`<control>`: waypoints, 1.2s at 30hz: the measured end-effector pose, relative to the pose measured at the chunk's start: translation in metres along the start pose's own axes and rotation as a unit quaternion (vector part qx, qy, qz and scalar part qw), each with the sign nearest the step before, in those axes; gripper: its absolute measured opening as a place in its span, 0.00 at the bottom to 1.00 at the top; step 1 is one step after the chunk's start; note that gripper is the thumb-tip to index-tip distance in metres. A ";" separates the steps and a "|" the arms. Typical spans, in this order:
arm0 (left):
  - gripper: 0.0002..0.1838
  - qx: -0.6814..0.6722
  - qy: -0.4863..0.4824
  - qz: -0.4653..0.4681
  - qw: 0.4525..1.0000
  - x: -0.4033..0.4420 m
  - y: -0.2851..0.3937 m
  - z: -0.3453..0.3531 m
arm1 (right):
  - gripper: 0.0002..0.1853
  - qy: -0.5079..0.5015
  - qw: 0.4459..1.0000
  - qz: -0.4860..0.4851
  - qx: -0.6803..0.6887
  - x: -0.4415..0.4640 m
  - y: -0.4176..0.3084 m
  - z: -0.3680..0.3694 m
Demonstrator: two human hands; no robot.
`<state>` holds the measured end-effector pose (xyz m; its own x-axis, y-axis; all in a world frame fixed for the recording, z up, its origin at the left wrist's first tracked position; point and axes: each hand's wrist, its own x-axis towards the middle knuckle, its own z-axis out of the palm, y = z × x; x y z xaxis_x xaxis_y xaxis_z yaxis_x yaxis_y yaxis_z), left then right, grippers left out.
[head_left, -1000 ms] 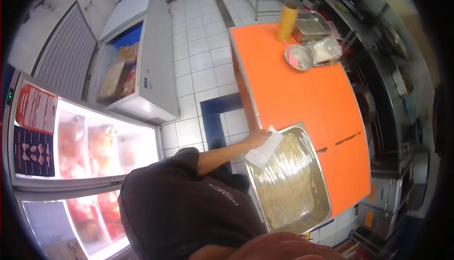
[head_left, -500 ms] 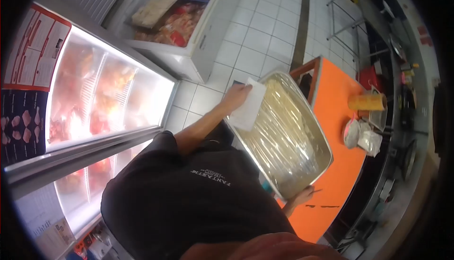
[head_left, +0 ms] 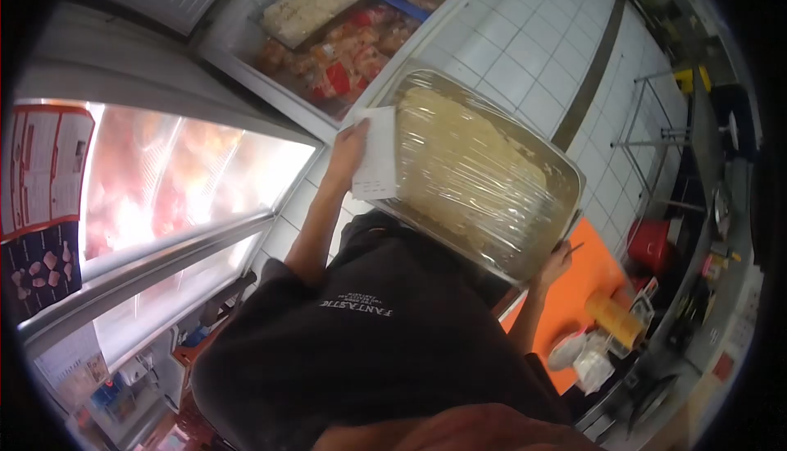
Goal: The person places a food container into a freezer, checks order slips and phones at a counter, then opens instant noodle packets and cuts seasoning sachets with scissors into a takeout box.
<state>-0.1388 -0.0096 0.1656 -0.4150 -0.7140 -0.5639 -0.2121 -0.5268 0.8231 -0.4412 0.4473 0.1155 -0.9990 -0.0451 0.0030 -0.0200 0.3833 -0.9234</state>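
A metal tray (head_left: 566, 180) under clear plastic wrap, with a pale beige mass inside, is held up in front of my torso. My left hand (head_left: 348, 152) grips its left end, pinching a white sheet of paper (head_left: 375, 156) with a few written lines against the rim. At the lower right corner my right hand (head_left: 559, 261) supports the tray, fingers partly hidden by it. A thin dark stick-like object (head_left: 577, 247) pokes out by that hand.
Ahead left is an open chest freezer (head_left: 307, 111) with bagged meat and a white slab. A lit glass-door fridge (head_left: 172, 180) stands at left. The orange table (head_left: 566, 307), carrying a yellow roll (head_left: 615, 320) and a plastic bag (head_left: 592, 362), is at lower right.
The tray has come up off the orange table and turned with me toward the chest freezer. My right hand has come into view at its corner; my left hand still holds the paper.
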 end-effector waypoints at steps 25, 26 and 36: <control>0.27 -0.314 0.353 0.034 0.881 0.249 0.022 -0.110 | 0.22 -0.399 0.818 -0.380 -0.163 0.318 -0.295 0.732; 0.28 -0.178 0.397 0.008 0.900 0.257 0.011 -0.114 | 0.20 -0.411 0.803 -0.400 -0.160 0.317 -0.292 0.762; 0.34 -0.210 0.426 -0.031 0.880 0.349 -0.067 -0.123 | 0.19 -0.465 0.771 -0.377 -0.217 0.307 -0.272 0.879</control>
<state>-0.1607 -0.2800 -0.0950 0.4367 -0.6704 -0.5999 0.2089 -0.5730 0.7925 -0.7071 -0.4814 0.0307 -0.2402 -0.9706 0.0141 -0.7942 0.1882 -0.5778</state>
